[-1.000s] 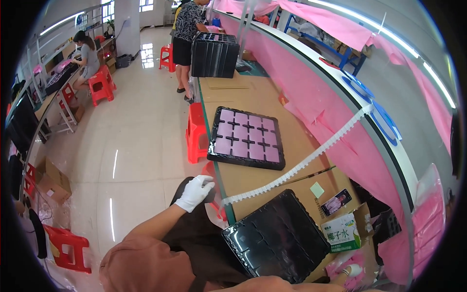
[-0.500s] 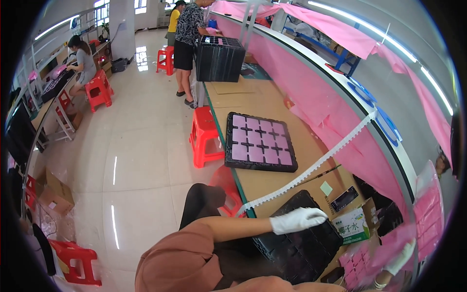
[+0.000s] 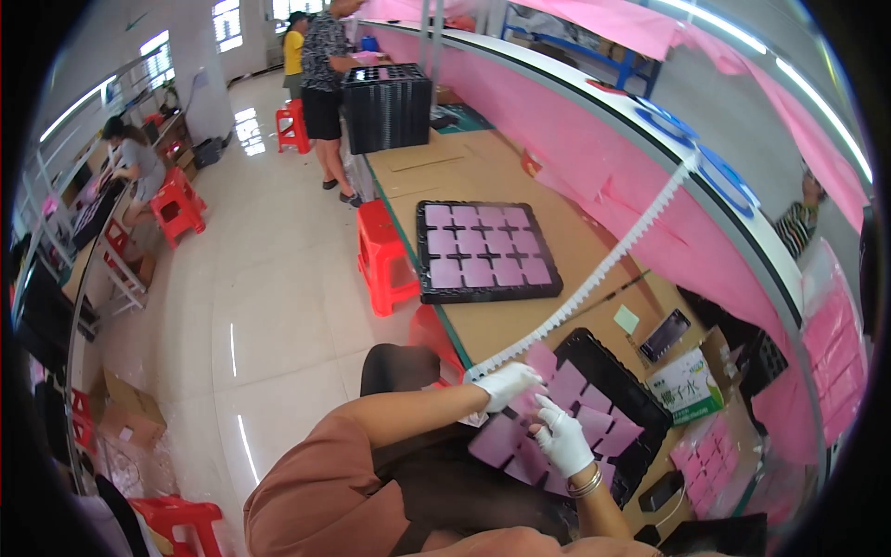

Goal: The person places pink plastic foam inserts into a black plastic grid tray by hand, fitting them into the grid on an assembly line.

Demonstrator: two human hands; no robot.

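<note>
A pink sheet cut into joined squares (image 3: 497, 438) lies partly over the black tray (image 3: 617, 357) on the near part of the table. My left hand (image 3: 512, 385), in a white glove, grips the sheet's left side with its fingers closed. My right hand (image 3: 563, 441), gloved with bare fingertips and bangles at the wrist, is closed on the sheet near its middle. The sheet is bent and slightly blurred, and my arms hide part of it. Farther up the table, a second black tray (image 3: 487, 290) holds pink squares in its pockets.
A white toothed strip (image 3: 594, 283) slants across the table to the shelf edge. To the right are a phone (image 3: 665, 336), a carton (image 3: 687, 385) and more pink sheets (image 3: 705, 464). Stacked black trays (image 3: 385, 111) stand at the far end, beside people. Red stools (image 3: 380, 260) line the left side.
My right hand has come from the far right to the near tray, bringing a pink sheet. My left hand has moved left from the tray's far edge onto the sheet. The view has shifted.
</note>
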